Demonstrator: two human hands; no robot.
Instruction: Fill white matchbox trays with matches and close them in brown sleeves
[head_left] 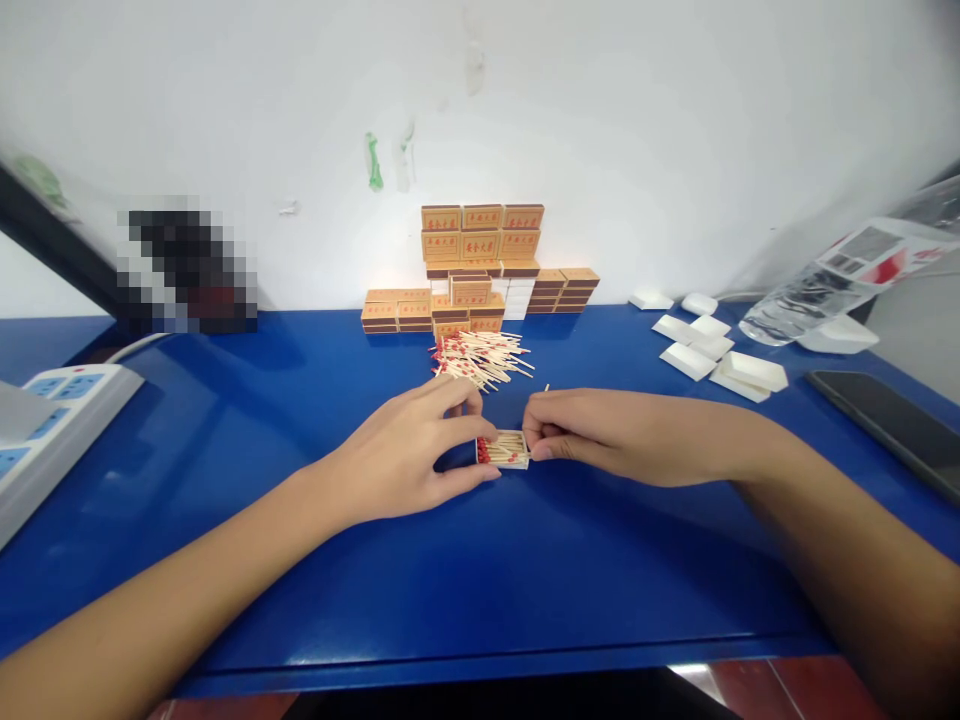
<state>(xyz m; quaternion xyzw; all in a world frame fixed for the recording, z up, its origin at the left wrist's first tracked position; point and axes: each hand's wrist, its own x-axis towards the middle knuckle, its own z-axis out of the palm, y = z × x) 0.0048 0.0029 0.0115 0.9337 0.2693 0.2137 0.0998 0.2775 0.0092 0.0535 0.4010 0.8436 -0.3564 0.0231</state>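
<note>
A small white matchbox tray (514, 463) lies on the blue table, filled with red-headed matches (501, 447). Around its left end are the thumb and index finger of my left hand (420, 440), gripping its long sides. My right hand (574, 425) is at the tray's right end with its fingers curled together; what they pinch, if anything, is hidden. A single match tip (547, 387) shows just above the right knuckles. Beyond my left hand is a loose heap of matches (487, 357), heads mostly to the left.
Stacked matchboxes (480, 245) stand against the white wall. At the right are several empty white trays (690, 360), a clear plastic bottle (810, 290) lying tilted and a black phone (885, 425). A power strip (82, 410) sits at the left. The table's front edge (480, 672) runs near me.
</note>
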